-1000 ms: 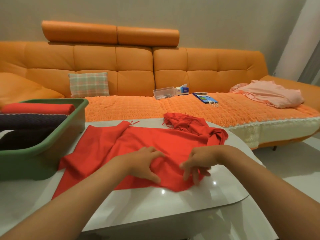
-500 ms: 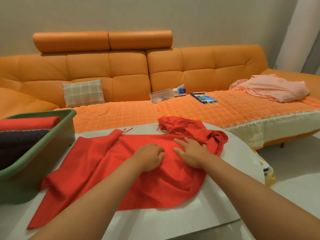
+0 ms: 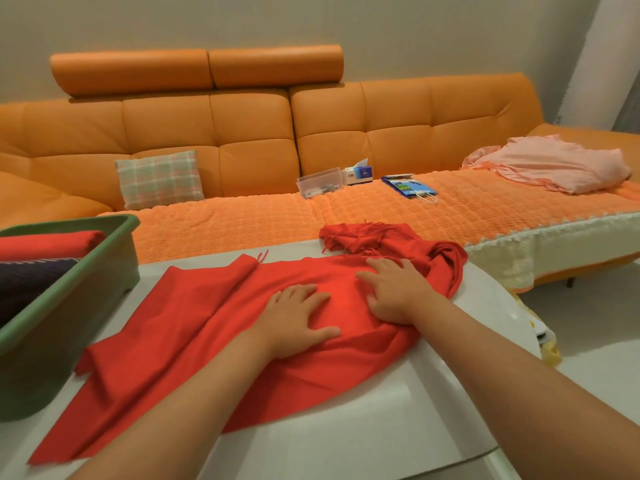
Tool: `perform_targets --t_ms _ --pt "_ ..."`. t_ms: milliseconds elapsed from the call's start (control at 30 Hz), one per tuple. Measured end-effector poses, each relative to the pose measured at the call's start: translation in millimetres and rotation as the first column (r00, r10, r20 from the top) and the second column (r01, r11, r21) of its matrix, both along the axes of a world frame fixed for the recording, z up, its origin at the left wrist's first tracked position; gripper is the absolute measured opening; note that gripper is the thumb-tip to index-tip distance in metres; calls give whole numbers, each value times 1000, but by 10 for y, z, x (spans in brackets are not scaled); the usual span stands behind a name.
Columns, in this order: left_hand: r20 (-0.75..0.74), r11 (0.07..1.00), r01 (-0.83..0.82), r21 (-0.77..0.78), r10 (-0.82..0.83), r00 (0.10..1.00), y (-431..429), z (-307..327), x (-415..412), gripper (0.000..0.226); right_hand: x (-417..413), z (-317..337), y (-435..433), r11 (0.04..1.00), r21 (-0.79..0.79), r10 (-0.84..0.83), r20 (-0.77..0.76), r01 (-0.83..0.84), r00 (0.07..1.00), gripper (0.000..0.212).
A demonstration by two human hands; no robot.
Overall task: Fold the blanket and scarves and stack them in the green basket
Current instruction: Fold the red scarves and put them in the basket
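A red fringed scarf [image 3: 194,327] lies spread across the white table [image 3: 363,434], its far right end bunched up. My left hand [image 3: 294,320] lies flat on the cloth near its middle with fingers spread. My right hand [image 3: 394,292] presses flat on the cloth just to the right, beside the bunched end. At the left edge stands the green basket [image 3: 69,306], holding a folded red cloth [image 3: 48,244] and a folded dark cloth [image 3: 27,282].
An orange sofa [image 3: 256,133] runs behind the table with a plaid cushion [image 3: 159,178], a clear box [image 3: 320,183], a tissue box [image 3: 360,173], a blue packet [image 3: 408,187] and a pink cloth [image 3: 554,164]. White floor lies to the right.
Both hands moved from the scarf's near edge up to its middle and flattened out; the left hand's fingers have spread. The view has shifted closer and to the right.
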State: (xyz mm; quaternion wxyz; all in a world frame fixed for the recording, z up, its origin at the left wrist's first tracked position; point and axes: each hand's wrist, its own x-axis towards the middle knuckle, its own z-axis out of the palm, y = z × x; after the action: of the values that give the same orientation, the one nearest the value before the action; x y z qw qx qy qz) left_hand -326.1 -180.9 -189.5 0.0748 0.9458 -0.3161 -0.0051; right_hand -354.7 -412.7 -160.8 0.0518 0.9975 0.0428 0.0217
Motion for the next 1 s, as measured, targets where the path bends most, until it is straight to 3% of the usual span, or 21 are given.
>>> perform_targets --t_ms 67,133,267,333,467,533,600,667,733,800,867,933,1000 --pt "-60 995 20 94 -14 998 33 -4 -100 108 -118 28 216 988 153 17 11 -19 1000 57" --pt "11 999 35 30 -35 999 67 42 -192 102 -263 11 409 967 254 38 -48 -25 998 60" --pt "308 962 108 -249 -28 951 245 124 -415 43 -592 -74 490 978 207 71 -162 -37 984 66" --pt "345 957 148 -248 -56 937 365 86 -580 35 -697 -122 412 992 126 2 -194 23 981 70" --pt "35 994 97 -42 -95 995 505 -20 -847 85 -864 -93 396 984 14 -177 -127 180 976 76" --pt "8 996 93 -15 -93 996 507 -9 -930 99 -932 -28 547 995 21 -96 -41 97 995 71" --pt "20 995 102 -12 -102 995 497 6 -1018 110 -1012 26 750 989 144 39 -26 -35 999 67" --pt "-51 995 99 -23 -100 994 516 18 -1111 120 -1097 33 933 968 223 139 -88 -116 986 74" --pt "-150 994 91 -53 -98 984 588 65 -1168 124 -1141 48 1059 970 232 126 -226 -72 966 81" --pt "-149 993 63 -102 -78 986 707 146 -1147 112 -1138 118 1120 984 177 33 -370 36 928 83" --pt "-11 984 -12 -176 10 1000 872 248 -1068 86 -1106 233 1177 994 74 -43 -460 87 887 85" --pt "122 967 -99 -237 130 984 1102 335 -945 55 -1068 324 1280 998 23 -39 -462 56 886 87" --pt "137 942 -220 -252 260 956 1376 428 -824 43 -1004 371 1446 997 71 39 -378 -13 925 86"
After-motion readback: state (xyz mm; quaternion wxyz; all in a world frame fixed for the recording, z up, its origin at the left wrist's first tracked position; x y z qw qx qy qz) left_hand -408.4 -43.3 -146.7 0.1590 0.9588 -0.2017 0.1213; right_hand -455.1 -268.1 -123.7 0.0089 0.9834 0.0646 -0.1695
